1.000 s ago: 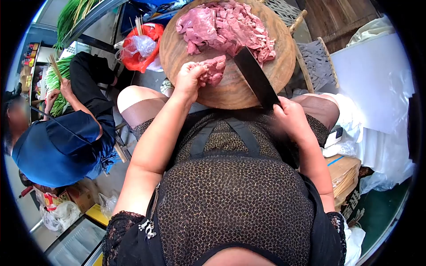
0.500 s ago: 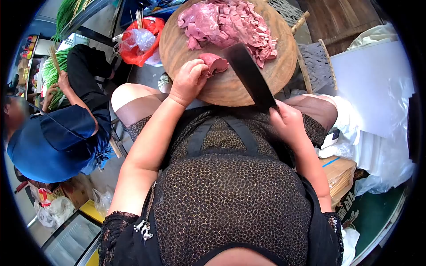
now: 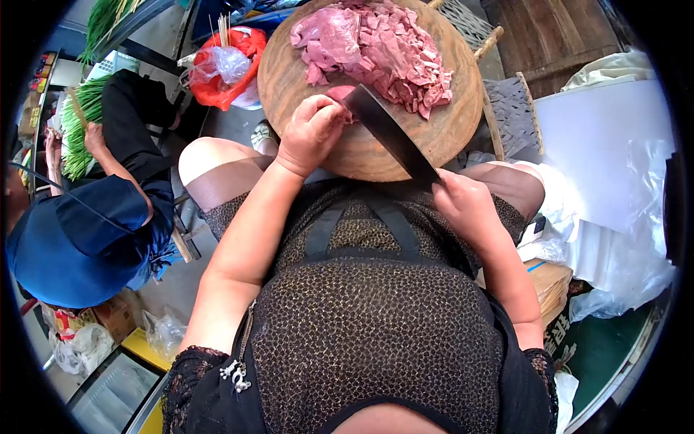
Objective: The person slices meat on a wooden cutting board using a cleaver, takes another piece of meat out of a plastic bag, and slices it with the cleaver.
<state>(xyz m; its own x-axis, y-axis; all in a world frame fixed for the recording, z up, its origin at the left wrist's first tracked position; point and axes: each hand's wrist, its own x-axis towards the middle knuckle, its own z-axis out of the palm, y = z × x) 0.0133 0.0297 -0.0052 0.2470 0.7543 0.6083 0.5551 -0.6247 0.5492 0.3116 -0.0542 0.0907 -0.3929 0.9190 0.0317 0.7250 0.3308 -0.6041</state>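
My left hand (image 3: pixel 312 134) is closed on a piece of raw meat (image 3: pixel 340 92) at the near left of the round wooden chopping block (image 3: pixel 289 69). In my right hand (image 3: pixel 466 200) is the handle of a cleaver (image 3: pixel 394 137). Its dark blade slants up and left across the block, its far end against the held piece beside my left fingers and hiding part of the meat. A heap of cut raw meat (image 3: pixel 401 54) lies at the back of the block, with a larger uncut slab (image 3: pixel 327 36) at its left.
To the left a person in blue (image 3: pixel 87 224) sits handling green stalks (image 3: pixel 83 123) and thin sticks. A red plastic bag (image 3: pixel 231 69) with skewers stands left of the block. On the right are a woven stool (image 3: pixel 513 112), a white board (image 3: pixel 600 137) and a cardboard box (image 3: pixel 546 289).
The cleaver has shifted left and slightly down, so its blade now meets the meat at my left fingers. The person in blue has lowered their near hand.
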